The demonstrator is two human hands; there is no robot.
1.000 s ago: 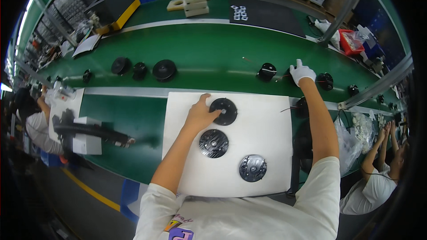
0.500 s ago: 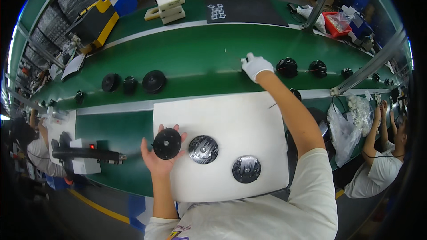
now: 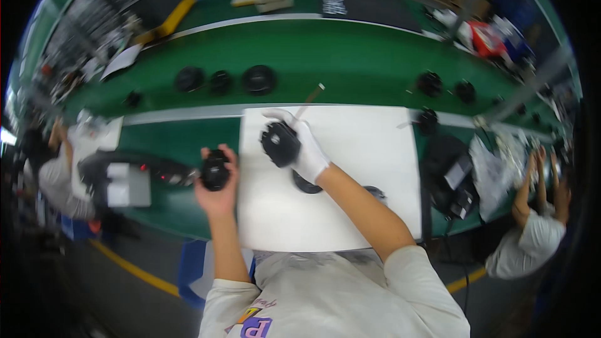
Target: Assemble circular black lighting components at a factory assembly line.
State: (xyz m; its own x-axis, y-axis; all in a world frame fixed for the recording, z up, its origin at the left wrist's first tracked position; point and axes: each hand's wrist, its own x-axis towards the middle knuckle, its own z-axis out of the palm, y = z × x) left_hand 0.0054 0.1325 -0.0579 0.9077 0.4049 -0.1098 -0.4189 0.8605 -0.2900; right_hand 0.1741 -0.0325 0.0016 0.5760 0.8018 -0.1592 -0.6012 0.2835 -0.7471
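Note:
My bare left hand [image 3: 216,200] has its fingers wrapped round a black disc [image 3: 215,171], just left of the white board [image 3: 350,128]. In my white-gloved right hand [image 3: 309,153] is a black round motor-like part [image 3: 280,144], held above the board's left half. A thin wire with a pale plug [image 3: 322,87] sticks up from beside that part. Under my right hand and forearm lie a dark round disc [image 3: 307,183] and a second dark disc [image 3: 376,193], both partly hidden. Motion blurs the details of the held parts.
Along the green conveyor belt [image 3: 325,50] stand several black round parts [image 3: 259,79]. A white box [image 3: 128,185] with a black hose-like arm is at left. Plastic bags [image 3: 489,178] and black parts lie at right. Co-workers sit on both sides.
My right hand has come back from the belt to above the board, bringing the black motor-like part. My left hand still holds the disc, now tilted. The view has shifted.

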